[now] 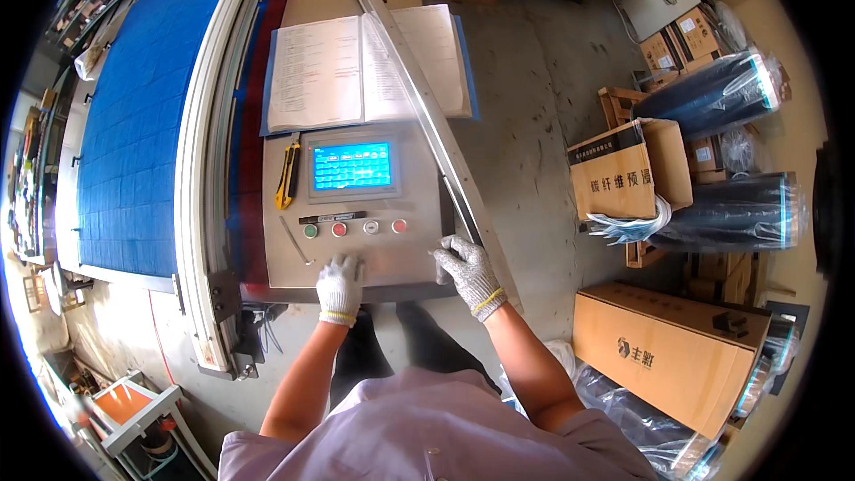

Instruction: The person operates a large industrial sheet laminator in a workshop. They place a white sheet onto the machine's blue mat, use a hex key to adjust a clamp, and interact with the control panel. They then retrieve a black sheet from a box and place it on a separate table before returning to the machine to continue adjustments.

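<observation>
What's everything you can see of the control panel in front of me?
The control panel is a flat, grey, metal-looking surface with a lit blue screen and, below that, a row of four round controls: green, red, pale, red. A yellow knife, a dark marker and a thin rod lie on it. The left hand is over its near edge, the right hand by its near right corner; contact is unclear.

Head cam, left of the fisheye pair, sits on the wearer's head and faces steeply down past the shirt (419, 432) at bottom edge, fairly close over the control panel (401, 263) near centre, blue bed (138, 142) at left, carton (655, 361) at right, edges bowed.
</observation>
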Demonstrator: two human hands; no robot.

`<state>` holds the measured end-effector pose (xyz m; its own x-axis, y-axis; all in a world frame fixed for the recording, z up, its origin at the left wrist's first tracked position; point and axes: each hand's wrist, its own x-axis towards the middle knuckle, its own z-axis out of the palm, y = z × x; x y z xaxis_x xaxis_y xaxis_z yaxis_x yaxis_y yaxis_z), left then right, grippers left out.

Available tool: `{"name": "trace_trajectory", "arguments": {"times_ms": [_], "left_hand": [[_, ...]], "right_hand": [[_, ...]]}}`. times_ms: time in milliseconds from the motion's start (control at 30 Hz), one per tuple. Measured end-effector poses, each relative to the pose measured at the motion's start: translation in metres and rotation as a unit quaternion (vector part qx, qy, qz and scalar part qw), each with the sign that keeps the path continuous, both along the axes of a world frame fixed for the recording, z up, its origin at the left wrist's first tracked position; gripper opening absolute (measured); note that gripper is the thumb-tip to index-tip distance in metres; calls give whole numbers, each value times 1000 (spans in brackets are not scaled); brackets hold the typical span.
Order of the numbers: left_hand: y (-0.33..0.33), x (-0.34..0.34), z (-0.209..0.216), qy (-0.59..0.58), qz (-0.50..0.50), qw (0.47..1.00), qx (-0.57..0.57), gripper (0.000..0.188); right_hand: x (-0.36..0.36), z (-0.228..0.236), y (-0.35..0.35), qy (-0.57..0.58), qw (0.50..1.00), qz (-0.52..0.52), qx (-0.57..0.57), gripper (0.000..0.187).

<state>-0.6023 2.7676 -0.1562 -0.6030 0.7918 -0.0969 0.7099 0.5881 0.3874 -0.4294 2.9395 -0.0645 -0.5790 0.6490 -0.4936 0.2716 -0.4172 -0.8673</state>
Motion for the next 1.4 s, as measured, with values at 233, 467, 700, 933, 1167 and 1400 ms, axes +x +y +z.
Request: {"name": "trace_trajectory", "arguments": {"times_ms": [233, 467, 700, 933, 1167, 1400], "left_hand": [[-9, 26, -6, 42, -105, 994, -15, 45], [-1, 31, -8, 47, -128, 991, -14, 51], [4, 51, 1, 46, -89, 995, -32, 63], [56, 96, 13, 120, 43, 991, 50, 59], [194, 211, 33, -55, 165, 970, 169, 58], [250, 233, 28, 109, 231, 967, 9, 75]], "right_hand": [[25, 26, -7, 8, 995, -90, -44, 12], [86, 45, -19, -12, 984, -122, 130, 24], [154, 77, -3, 94, 967, -231, -44, 35], [250, 76, 77, 123, 970, -209, -22, 39], [348, 86, 195, 83, 983, -162, -17, 39], [388, 81, 293, 102, 980, -167, 22, 35]]}}
